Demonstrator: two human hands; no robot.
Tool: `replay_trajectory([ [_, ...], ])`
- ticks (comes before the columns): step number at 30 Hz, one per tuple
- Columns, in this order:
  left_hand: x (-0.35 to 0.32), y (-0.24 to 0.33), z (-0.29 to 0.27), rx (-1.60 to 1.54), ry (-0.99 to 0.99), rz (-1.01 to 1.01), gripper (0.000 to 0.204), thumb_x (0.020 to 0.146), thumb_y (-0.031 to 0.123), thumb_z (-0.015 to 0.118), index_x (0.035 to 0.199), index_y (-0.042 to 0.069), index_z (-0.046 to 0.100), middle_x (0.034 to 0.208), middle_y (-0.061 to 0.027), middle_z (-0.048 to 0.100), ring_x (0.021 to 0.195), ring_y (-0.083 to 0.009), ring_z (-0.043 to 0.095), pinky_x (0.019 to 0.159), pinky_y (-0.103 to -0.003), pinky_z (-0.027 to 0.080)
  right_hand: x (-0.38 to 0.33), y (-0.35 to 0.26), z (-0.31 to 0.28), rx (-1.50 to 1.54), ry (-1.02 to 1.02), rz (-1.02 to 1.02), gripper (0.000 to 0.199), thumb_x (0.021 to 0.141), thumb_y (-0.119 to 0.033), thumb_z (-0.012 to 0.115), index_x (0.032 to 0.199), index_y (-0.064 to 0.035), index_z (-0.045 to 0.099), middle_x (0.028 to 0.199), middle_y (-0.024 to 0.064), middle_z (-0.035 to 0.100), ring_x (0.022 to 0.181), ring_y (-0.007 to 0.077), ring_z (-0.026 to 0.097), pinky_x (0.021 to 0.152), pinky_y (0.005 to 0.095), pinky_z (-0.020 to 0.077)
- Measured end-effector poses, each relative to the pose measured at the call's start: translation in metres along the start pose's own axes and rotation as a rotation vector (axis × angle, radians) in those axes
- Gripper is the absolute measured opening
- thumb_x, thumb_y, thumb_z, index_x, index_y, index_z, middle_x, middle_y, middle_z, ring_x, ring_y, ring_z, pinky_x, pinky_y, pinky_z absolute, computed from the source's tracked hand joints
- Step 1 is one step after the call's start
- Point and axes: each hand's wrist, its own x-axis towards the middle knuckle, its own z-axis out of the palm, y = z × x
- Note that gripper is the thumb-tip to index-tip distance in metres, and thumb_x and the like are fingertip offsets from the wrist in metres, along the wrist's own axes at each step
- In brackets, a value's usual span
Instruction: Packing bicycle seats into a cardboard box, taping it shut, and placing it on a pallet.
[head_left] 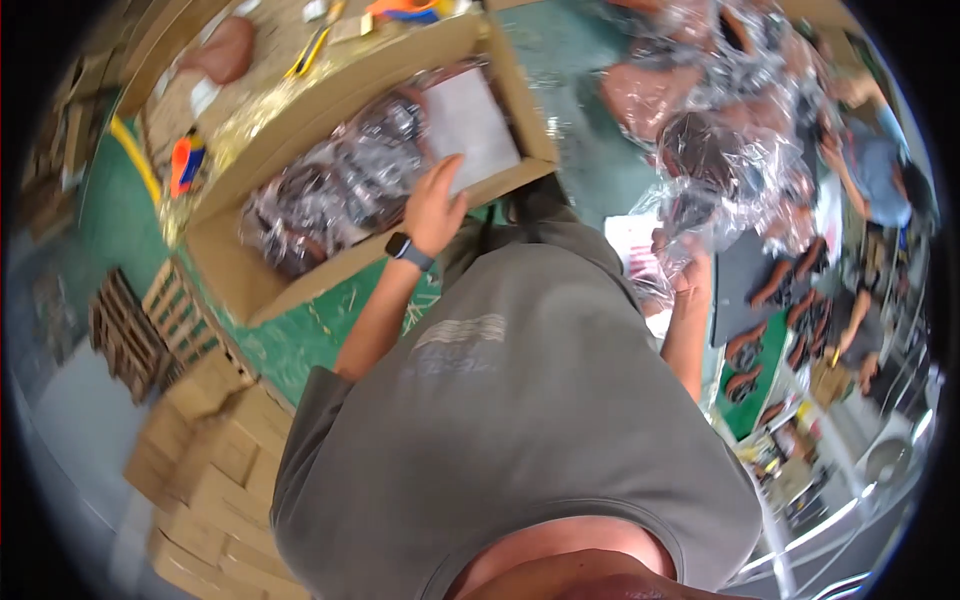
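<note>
A long open cardboard box stands in front of me on the left. Inside lie several brown and dark items in clear plastic, with a flat white sheet at their right end. My left hand, a watch on its wrist, is over the box's near side, fingers stretched out and holding nothing; its fingertips reach the sheet's edge. On the right my right hand is closed on a clear plastic bag, whose contents I cannot make out. Beyond it is a heap of plastic-wrapped brown pieces.
A saddle-shaped brown piece, a yellow cutter and an orange-and-blue tape dispenser lie beyond the box. Wooden pallets and stacked cartons are at left. Brown pieces lie in rows at right, near other people.
</note>
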Motion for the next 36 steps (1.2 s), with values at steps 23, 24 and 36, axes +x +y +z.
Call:
replay_trajectory([
  [23,-0.289,-0.384,-0.368,0.22,0.935,-0.866,0.089,0.104,0.055,0.069,0.161,-0.009,0.045,0.164,-0.0286,0.05,0.15,-0.0432,0.051,0.127,-0.049,0.038,0.25,0.195,0.361,-1.881,-0.134,-1.043,0.054,0.085,-0.016,0.078,0.137,-0.0099,0.069,0.135,0.0165,0.072,0.126,0.0429,0.064,0.109,0.0527,0.0513],
  [24,-0.269,-0.397,-0.364,-0.2,0.797,-0.969,0.094,0.106,0.063,0.061,0.164,-0.008,0.04,0.166,-0.03,0.047,0.153,-0.0425,0.046,0.128,-0.048,0.035,0.229,0.171,0.354,-1.911,0.157,-1.126,0.057,0.086,-0.021,0.082,0.139,-0.0064,0.067,0.128,0.0198,0.074,0.123,0.0423,0.065,0.108,0.0504,0.0518],
  [36,-0.175,-0.434,-0.237,0.179,-0.049,-1.126,0.14,0.085,0.099,0.05,0.176,0.001,0.009,0.181,-0.0349,-0.005,0.169,-0.0472,-0.004,0.135,-0.059,0.007,0.275,0.289,0.303,-2.116,-0.017,0.162,0.134,0.086,-0.096,0.055,0.177,-0.0072,0.014,0.182,0.0309,-0.003,0.169,0.0481,-0.002,0.136,0.0545,0.0118],
])
